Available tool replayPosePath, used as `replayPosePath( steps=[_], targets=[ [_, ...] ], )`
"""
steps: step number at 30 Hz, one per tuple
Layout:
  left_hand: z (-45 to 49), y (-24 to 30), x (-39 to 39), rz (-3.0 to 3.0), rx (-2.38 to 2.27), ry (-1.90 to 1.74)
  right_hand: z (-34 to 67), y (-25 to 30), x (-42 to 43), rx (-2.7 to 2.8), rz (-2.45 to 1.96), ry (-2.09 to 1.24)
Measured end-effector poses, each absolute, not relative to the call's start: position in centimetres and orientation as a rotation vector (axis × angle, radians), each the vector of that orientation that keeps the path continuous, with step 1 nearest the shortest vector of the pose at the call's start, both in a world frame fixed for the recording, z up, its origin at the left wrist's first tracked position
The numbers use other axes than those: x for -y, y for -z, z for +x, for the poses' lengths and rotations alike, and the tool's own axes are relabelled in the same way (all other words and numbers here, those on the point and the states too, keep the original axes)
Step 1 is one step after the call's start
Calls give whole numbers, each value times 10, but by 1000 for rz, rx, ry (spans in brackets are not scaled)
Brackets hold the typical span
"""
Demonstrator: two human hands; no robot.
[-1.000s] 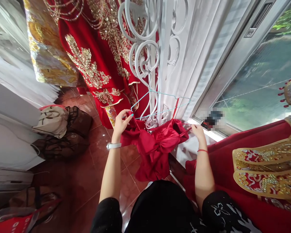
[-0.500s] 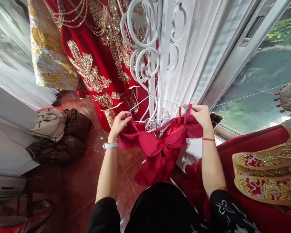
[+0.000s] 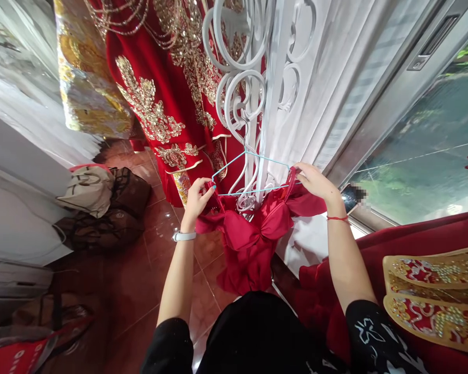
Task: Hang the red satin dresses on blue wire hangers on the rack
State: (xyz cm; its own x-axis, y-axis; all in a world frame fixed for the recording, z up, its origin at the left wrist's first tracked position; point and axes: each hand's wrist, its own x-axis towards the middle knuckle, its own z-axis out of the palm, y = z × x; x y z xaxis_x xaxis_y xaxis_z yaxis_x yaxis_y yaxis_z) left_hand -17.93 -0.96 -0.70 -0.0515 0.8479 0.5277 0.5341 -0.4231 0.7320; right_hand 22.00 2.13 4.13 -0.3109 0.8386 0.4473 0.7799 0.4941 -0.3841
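An embroidered red gown [image 3: 156, 93] hangs across the view from 11 to 12 o'clock, with a white curtain [image 3: 327, 78] and a window [image 3: 421, 156] running from 1 to 3 o'clock. Red floor tiles [image 3: 140, 280] fill the lower left, with a heap of bags [image 3: 101, 208] at 9 o'clock. A white scrolled stand [image 3: 271, 104] rises at 12 o'clock.

The red satin dress [image 3: 249, 244], with a large bow at its front, droops just below centre under a thin blue wire hanger [image 3: 267, 158] hooked on the stand.

The left hand [image 3: 197, 197], at 9 o'clock of the hanger, is closed, its fingertips pinching the dress's edge against the hanger's end. The right hand [image 3: 315, 182], at 3 o'clock of the hanger, is curled shut on the dress's narrow strap [image 3: 292, 179] at the other end. A phone [image 3: 349, 197] lies on the sill just beside that wrist.

The satin looks slippery and the wire thin, so a strap could slide off an end and drop the dress to the floor. A hard tug might unhook or tilt the hanger, and the right wrist could knock the phone.
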Motion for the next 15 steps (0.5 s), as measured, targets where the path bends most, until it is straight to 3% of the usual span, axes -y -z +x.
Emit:
replayPosePath(
  steps=[15],
  targets=[
    [-178, 8, 25, 1912, -1443, -1472, 210, -53, -11, 1853, -1159, -386]
  ],
)
